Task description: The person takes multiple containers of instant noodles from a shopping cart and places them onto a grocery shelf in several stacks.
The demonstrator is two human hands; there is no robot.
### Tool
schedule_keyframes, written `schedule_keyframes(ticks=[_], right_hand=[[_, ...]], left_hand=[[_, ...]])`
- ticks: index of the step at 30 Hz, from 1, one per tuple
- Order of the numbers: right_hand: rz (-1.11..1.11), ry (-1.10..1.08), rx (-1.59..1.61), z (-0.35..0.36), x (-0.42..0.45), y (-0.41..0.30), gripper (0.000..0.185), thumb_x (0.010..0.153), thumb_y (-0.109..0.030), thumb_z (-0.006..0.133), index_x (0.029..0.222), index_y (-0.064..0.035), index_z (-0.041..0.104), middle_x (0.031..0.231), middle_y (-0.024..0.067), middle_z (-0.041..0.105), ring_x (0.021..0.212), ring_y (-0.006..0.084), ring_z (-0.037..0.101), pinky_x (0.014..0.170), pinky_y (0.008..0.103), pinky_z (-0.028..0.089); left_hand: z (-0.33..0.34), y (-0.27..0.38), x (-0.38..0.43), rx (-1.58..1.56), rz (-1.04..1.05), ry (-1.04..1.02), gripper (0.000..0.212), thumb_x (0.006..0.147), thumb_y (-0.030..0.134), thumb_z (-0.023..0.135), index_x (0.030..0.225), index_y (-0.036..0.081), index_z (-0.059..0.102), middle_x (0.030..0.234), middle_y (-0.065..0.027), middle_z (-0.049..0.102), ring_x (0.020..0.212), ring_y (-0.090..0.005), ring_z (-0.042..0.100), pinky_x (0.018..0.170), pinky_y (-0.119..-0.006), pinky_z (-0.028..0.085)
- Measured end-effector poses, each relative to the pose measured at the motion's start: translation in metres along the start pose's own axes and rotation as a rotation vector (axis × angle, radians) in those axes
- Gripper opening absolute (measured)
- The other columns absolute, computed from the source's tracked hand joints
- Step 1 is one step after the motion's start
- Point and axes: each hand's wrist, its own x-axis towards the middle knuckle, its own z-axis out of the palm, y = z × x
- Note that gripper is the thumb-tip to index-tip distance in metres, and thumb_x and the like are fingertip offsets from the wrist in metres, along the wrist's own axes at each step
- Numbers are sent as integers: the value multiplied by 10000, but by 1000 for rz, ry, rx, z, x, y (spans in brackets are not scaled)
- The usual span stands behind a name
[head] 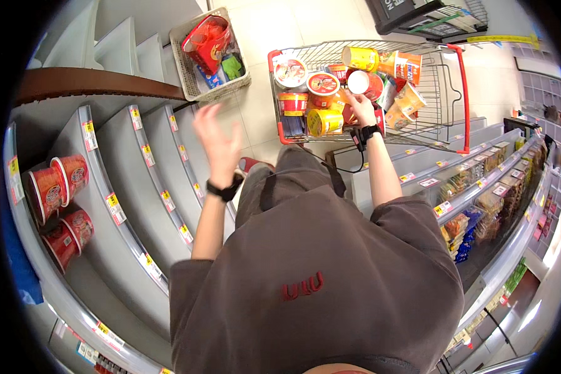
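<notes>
My right hand [362, 111] reaches into a wire shopping cart [437, 100] piled with instant noodle cups. Its fingertips are at a red cup with a white round end [364, 84]; whether they grip it is hidden. Close by lie a yellow cup [325, 122], a red-lidded bowl [323, 84] and orange cups [404, 106]. My left hand [217, 145] is raised, slightly blurred, over the left shelves, fingers apart and holding nothing. Several red noodle tubs [70, 180] lie on their sides on the shelf [98, 205] to the left.
A pale plastic basket [210, 96] holding a red bag [210, 44] stands on the floor beyond my left hand. Shelving with packaged food [488, 201] runs along the right. A cable [341, 169] hangs from my right wrist. A black rack [425, 21] stands beyond the cart.
</notes>
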Motion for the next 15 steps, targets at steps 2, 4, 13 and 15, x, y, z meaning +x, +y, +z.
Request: schedule_keyframes(ticks=[2, 4, 13, 15], right_hand=[[221, -217, 119, 18, 25, 34, 646, 828, -565, 674, 1113, 13, 652, 848, 119, 689, 644, 178, 654, 597, 321, 519], [389, -373, 292, 25, 25, 28, 737, 791, -628, 689, 1153, 8, 604, 820, 98, 646, 582, 191, 612, 488, 313, 475], [416, -496, 227, 60, 86, 42, 889, 777, -679, 674, 1340, -25, 461, 1001, 97, 644, 722, 191, 643, 603, 339, 540], [314, -469, 201, 66, 87, 36, 771, 799, -648, 659, 1233, -16, 567, 920, 99, 674, 698, 202, 655, 617, 339, 541]], left_hand=[[65, 4, 1, -299, -225, -232, 469, 843, 112, 688, 1271, 33, 515, 1225, -142, 536, 996, -253, 591, 891, -396, 472], [130, -3, 3, -668, -648, -371, 415, 878, 159, 674, 1242, 39, 516, 1129, -106, 584, 839, -188, 632, 717, -327, 514], [303, -82, 37, -1077, -1465, -588, 497, 932, 455, 627, 1178, 47, 485, 1058, -138, 652, 711, -162, 597, 629, -304, 508], [329, -89, 37, -899, -1519, -372, 533, 935, 525, 590, 1222, 93, 467, 1040, -132, 659, 668, -149, 574, 589, -280, 489]])
